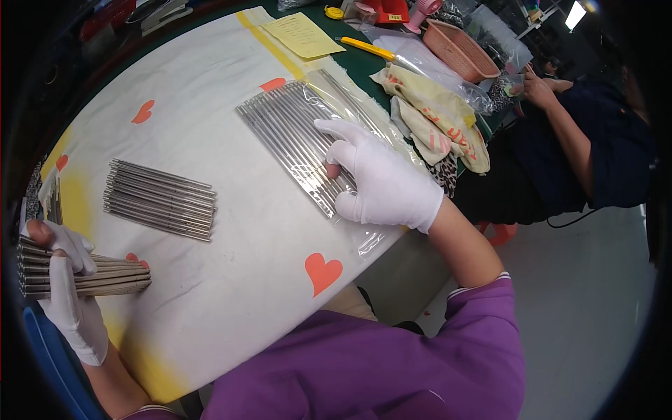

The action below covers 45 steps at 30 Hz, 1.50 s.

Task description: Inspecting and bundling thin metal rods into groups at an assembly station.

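Note:
My left hand, in a white glove with bare fingertips showing, grips a thick bundle of thin metal rods at the table's left edge. My gloved right hand lies over a flat row of similar rods. Its fingers are spread apart and one bare fingertip touches the rods; what lies under the palm is hidden. Clear plastic film shows around and over that row. Between my hands, a separate pile of rods rests on the white cloth.
A heart-printed cloth covers the table. Along the far right lie a yellow note, a yellow cutter, a crumpled cloth and a pink basket. Another person is at the right. A blue bin stands below my left hand.

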{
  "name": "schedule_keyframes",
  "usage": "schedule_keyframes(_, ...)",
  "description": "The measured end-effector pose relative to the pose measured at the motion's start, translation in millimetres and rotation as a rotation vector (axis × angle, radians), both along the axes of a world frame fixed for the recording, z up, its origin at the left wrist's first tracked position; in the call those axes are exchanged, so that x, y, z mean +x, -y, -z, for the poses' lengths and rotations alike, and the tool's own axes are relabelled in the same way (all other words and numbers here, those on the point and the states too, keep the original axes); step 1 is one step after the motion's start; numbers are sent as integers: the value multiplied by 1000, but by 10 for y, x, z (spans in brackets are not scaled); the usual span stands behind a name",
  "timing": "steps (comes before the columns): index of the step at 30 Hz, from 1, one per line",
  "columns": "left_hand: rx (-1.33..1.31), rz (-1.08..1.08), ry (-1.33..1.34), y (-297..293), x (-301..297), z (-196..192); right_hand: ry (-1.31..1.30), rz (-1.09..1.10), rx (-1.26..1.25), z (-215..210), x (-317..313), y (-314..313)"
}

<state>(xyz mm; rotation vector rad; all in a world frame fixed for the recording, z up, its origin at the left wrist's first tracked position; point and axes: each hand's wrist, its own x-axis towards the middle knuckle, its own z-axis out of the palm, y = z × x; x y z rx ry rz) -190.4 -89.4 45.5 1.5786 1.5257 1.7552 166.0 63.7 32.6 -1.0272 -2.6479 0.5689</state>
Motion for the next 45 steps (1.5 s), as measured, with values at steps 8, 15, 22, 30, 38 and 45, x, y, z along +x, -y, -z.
schedule_keyframes(8,-5,7,6,17,-25,-9,-111,-99,73,133,57,-20)
schedule_keyframes(15,4,11,7,17,-38,-1,-110,-218,173,138,82,-50)
schedule_keyframes(22,-7,26,1,38,-32,-28,-68,-252,203,82,39,-27)
schedule_keyframes(30,-7,19,17,38,11,-54,8,-103,154,59,-56,85)
schedule_keyframes(38,-40,-17,78,87,-28,-79,-5,-59,79,-4,-166,157)
schedule_keyframes(45,-55,-40,161,58,93,-154,16,-101,-1,-34,-163,141)
